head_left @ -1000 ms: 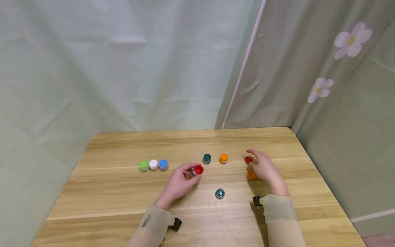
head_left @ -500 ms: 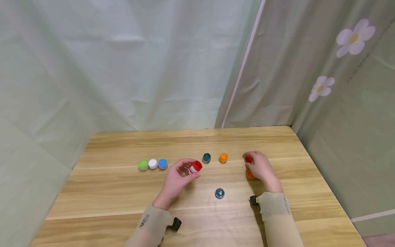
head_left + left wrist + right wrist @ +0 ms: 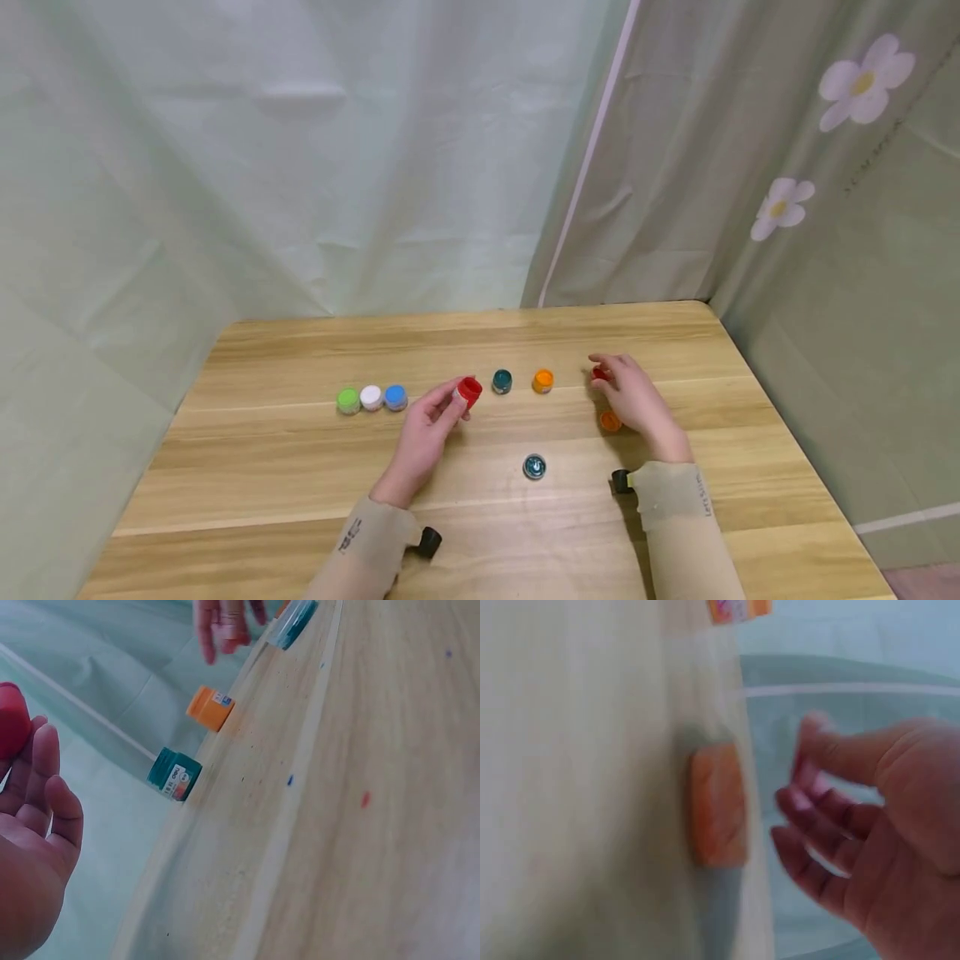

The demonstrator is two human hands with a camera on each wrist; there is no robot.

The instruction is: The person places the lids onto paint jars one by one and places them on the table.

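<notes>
My left hand (image 3: 423,435) grips an open red paint jar (image 3: 469,392), tilted and raised off the table; the jar's edge also shows red (image 3: 12,724) in the left wrist view. At the right, my right hand (image 3: 637,402) holds a red lid (image 3: 599,374) between thumb and fingers, partly hidden by them. Below that hand an orange lid (image 3: 610,421) lies on the table; the right wrist view shows this orange lid (image 3: 718,806) blurred, beside the curled fingers.
An open teal jar (image 3: 502,382) and an open orange jar (image 3: 543,382) stand between the hands. Nearer lies a teal lid (image 3: 534,467). Green (image 3: 348,401), white (image 3: 371,397) and blue (image 3: 396,397) jars stand in a row on the left. Curtains hang behind the table (image 3: 300,350).
The red jar has tilted and moved slightly left and up in my left hand. My right fingers have closed round the red lid, which has shifted slightly away from the orange lid.
</notes>
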